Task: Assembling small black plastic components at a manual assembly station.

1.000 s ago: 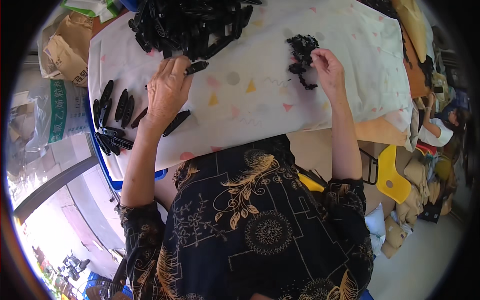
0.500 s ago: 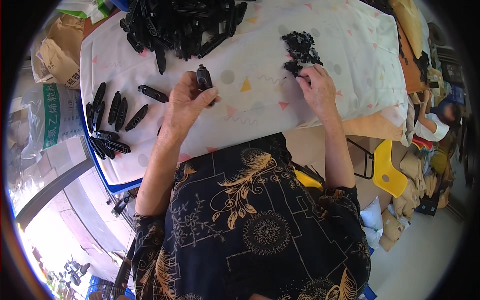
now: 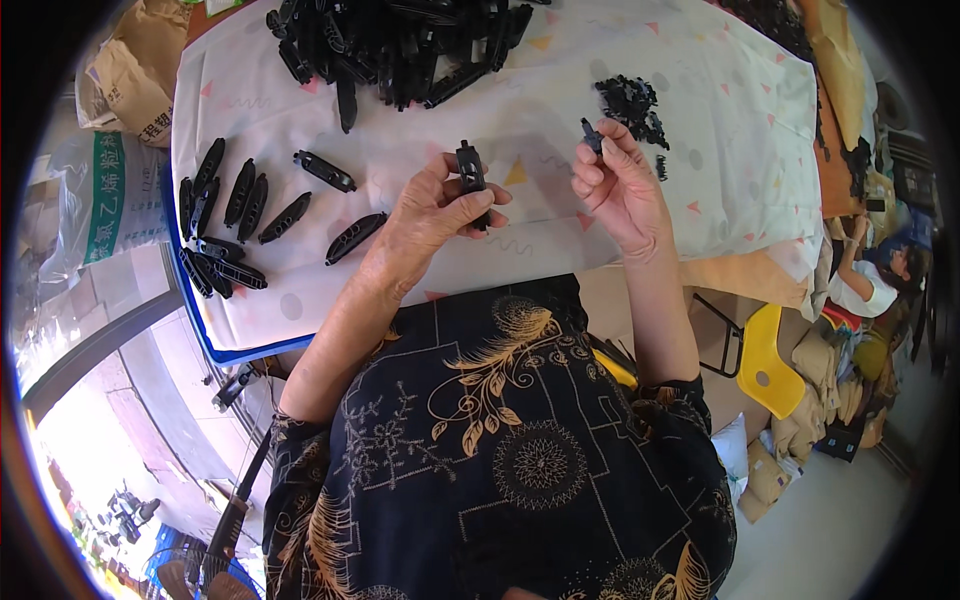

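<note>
My left hand is closed on a long black plastic part, held upright between thumb and fingers above the cloth. In my right hand a small black plastic piece is pinched between thumb and forefinger, its narrow end pointing up. The two hands are apart, with a gap between the parts they hold. Just beyond my right hand lies a small pile of tiny black pieces. Left of my left hand, a long black part lies alone on the cloth.
A big heap of long black parts covers the far middle of the table. Several similar parts lie at the left. The patterned white tablecloth has a blue edge at left. A yellow chair and another person are at right.
My right hand has lifted away from the small pile and turned upward, bringing a small black piece with it. My left hand has moved rightward with its part. The view has shifted slightly.
</note>
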`<state>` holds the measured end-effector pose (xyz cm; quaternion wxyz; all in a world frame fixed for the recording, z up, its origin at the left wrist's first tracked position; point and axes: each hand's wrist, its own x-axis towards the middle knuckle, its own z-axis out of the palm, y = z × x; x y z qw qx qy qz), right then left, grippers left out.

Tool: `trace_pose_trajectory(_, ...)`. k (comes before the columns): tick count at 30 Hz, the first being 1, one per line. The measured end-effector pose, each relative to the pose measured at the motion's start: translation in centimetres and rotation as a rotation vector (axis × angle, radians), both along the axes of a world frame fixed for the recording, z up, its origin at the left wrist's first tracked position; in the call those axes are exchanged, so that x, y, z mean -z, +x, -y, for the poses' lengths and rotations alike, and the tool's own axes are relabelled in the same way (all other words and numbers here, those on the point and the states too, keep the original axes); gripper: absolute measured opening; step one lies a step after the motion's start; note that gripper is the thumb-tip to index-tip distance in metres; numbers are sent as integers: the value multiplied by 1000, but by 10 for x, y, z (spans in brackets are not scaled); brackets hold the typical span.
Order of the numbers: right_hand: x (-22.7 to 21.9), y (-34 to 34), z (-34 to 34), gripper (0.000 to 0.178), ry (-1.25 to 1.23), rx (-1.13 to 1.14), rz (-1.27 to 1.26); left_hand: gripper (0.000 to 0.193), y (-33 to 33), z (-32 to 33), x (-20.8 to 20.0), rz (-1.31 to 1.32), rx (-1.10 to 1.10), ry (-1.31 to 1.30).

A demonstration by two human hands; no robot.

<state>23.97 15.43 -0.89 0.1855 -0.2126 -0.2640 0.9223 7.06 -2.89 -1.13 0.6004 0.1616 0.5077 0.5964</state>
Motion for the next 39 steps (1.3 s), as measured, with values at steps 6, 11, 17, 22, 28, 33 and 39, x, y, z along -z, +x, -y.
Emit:
trace_pose_trajectory(6,-5,-5,7,15,116,-48,112,36,2,1,2,-9,-6,37)
trace_pose_trajectory(11,-15,-17,34,11,412,-97,322,41,5,0,4,11,-5,81)
trace_pose_trajectory(17,2,-32,68,6,615,-15,283,45,11,-1,13,-99,-66,46)
trace_pose_trajectory(22,4,-39,82,6,589,25,322,46,13,-2,12,-346,-46,42)
trace_pose_trajectory(28,4,-40,83,8,482,12,277,46,15,-1,14,-414,-39,73)
trace_pose_trajectory(33,4,-40,82,5,480,-6,324,48,14,1,8,-455,-18,79)
trace_pose_trajectory(39,5,-41,84,21,551,-23,348,53,14,2,14,-482,16,73)
